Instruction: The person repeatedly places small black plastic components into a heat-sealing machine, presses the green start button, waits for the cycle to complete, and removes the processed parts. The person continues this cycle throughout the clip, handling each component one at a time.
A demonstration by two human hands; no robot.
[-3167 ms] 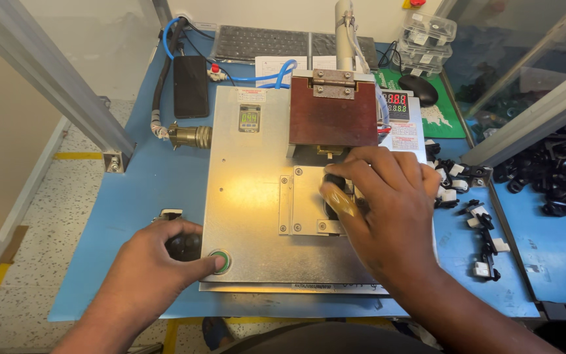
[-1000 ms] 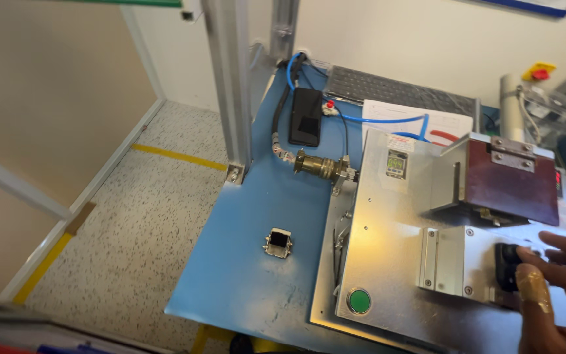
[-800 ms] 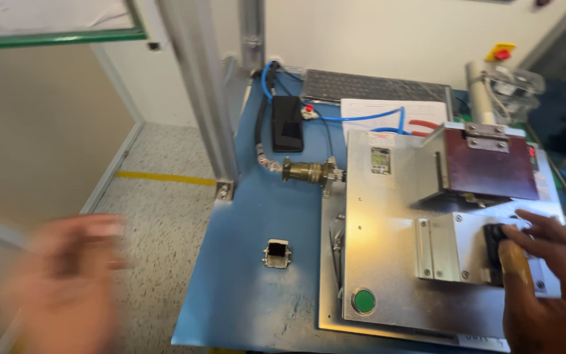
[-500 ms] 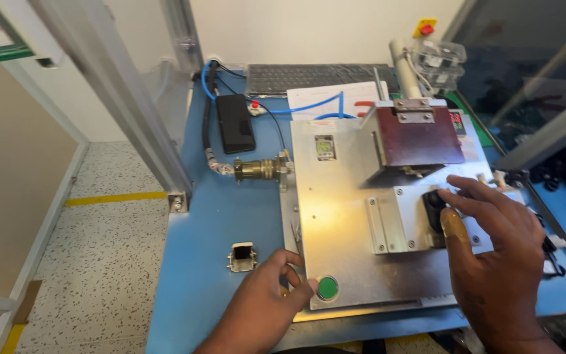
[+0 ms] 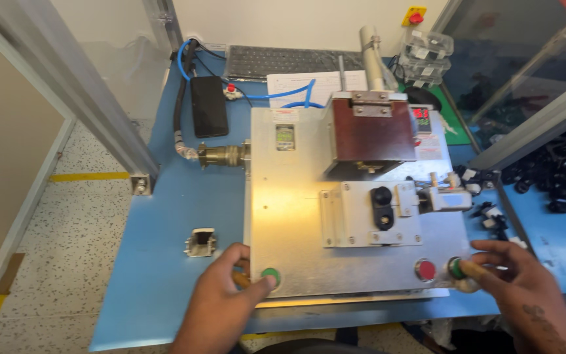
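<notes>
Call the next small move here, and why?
Probably press both green buttons together. The left hand has its thumb on the left green button, the right hand touches the right green button, and the black part sits in the fixture, clear of both hands.

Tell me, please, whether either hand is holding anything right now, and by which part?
Nothing is held. The left hand presses its thumb on the left green button; the right hand touches its index fingertip to the right green button.
</notes>
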